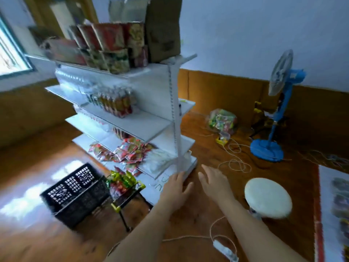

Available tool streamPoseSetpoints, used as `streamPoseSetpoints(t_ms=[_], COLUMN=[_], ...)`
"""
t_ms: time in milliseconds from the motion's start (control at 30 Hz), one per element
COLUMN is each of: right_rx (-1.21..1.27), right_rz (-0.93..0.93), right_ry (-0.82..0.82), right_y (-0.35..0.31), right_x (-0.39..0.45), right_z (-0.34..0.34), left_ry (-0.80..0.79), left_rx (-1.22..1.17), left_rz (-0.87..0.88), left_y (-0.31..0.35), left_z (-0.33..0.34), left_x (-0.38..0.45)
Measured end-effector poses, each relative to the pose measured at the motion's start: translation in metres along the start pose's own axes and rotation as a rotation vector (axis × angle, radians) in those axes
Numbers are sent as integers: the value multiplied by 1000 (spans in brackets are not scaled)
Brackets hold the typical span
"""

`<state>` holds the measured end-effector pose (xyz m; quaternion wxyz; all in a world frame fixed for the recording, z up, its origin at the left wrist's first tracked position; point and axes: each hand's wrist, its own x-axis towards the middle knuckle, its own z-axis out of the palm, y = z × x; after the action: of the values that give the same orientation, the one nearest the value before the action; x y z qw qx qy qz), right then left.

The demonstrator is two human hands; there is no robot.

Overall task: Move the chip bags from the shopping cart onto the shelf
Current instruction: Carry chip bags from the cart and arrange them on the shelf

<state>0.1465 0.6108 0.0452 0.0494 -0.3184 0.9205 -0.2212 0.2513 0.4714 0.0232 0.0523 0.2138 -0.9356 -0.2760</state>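
A small black shopping cart (130,200) with yellow corners stands on the floor at the foot of the white shelf unit (149,127). Green, yellow and red chip bags (122,182) are heaped in it. More red chip bags (128,152) lie on the lower shelf. My left hand (176,190) and my right hand (214,181) are both stretched forward, fingers apart and holding nothing, to the right of the cart near the shelf's bottom corner. The picture is blurred by motion.
A black plastic crate (75,191) sits left of the cart. A white round stool (268,197), a blue standing fan (277,110), a clear bag of snacks (222,120) and loose white cables (234,163) lie on the wooden floor at right.
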Motion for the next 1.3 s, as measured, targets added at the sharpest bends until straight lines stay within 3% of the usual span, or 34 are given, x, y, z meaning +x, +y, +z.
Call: streamPoseSetpoints(t_ms=[267,467,833,1300], right_rx=[-86,-151,-207,-141], right_rz=[-276,-295,-265,53], right_ry=[-190,-328,-526,-806], right_y=[-206,-280,-356,-367], right_x=[32,47,160,363], right_z=[116,184,276,462], left_ry=[44,64,97,-64], left_rx=[36,9,-115,-257], left_rz=[-274,-409,-543,-807], left_y=[-212,-312,-434,-608], left_z=[-118,-149,-177,-158], left_x=[-67,-99,-32,148])
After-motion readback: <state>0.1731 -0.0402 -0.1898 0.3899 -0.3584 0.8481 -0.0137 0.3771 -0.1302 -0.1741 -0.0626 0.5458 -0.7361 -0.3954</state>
